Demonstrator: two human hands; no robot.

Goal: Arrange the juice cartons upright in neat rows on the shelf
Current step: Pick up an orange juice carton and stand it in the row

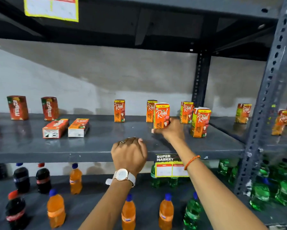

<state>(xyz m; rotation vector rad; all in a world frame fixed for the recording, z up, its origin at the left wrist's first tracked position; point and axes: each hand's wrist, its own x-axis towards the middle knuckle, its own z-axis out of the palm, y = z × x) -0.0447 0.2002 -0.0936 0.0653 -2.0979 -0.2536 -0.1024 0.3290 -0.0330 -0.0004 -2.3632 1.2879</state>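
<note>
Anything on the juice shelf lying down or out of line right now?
Yes. Two cartons lie flat on their sides left of centre: a Maaza carton and a Real carton, side by side. The other cartons stand upright but scattered, not in rows. The right hand grips one upright litchi carton.

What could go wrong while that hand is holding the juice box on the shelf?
1. The right hand grips the orange carton low down, so it might tip as it is set down.
2. Another carton stands close behind and one more just to the right; a nudge could topple them.
3. Two cartons lie flat further left and could be overlooked.
</note>
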